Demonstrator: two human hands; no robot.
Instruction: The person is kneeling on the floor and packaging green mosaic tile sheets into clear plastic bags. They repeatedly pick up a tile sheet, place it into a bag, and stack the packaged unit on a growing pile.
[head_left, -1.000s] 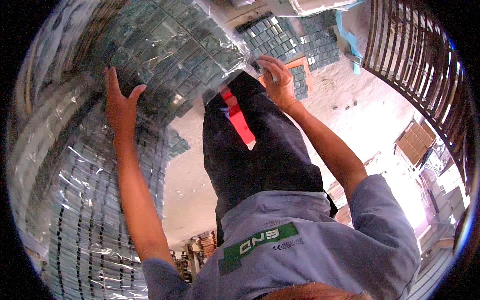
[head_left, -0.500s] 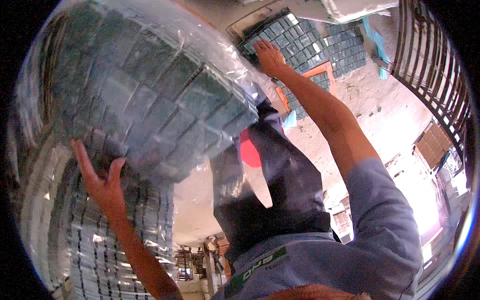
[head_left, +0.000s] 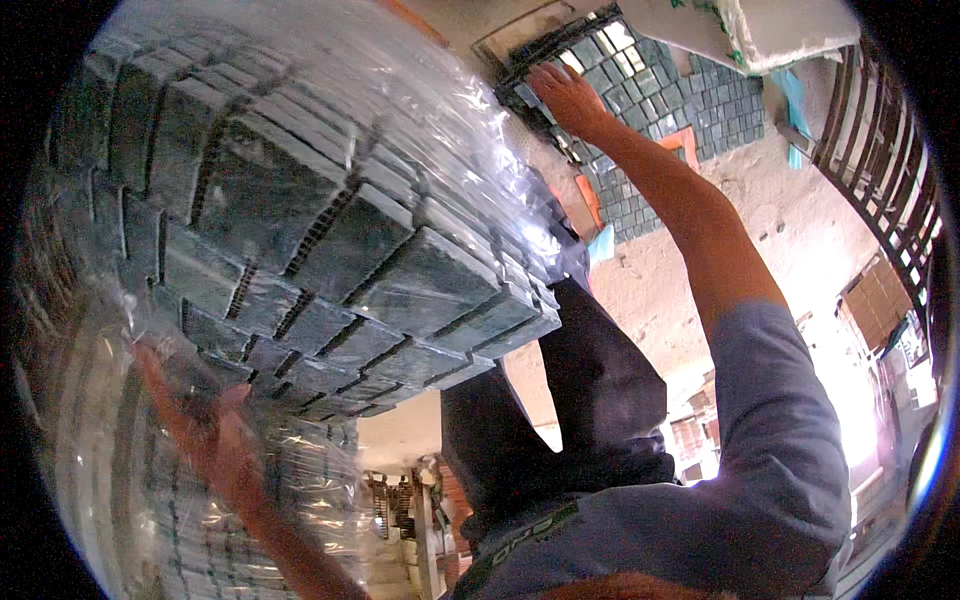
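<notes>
On the left a tall stack of grey-green tiles (head_left: 290, 240) fills the view, wrapped in clear plastic film (head_left: 440, 90). At its lower left side, my left hand (head_left: 205, 425) is spread against or close to the film, thumb apart from the fingers and blurred. My right hand (head_left: 568, 100) reaches out past the stack, fingers stretched, over the dark edge of a sheet of small grey tiles (head_left: 640, 85). Whether it touches that sheet, I cannot tell. Neither hand shows anything in its grip.
Orange strips (head_left: 588, 200) lie by the small tiles, and light blue strips (head_left: 790, 105) hang near them. A dark barred rack (head_left: 870, 140) stands at the right, with cardboard boxes (head_left: 875, 305) below it. A second plastic-wrapped stack (head_left: 300, 480) sits under my left arm.
The view has shifted, and the wrapped stack shows lower and sharper. My left hand has slid lower along the film. The right hand appears a little farther right, still stretched out.
</notes>
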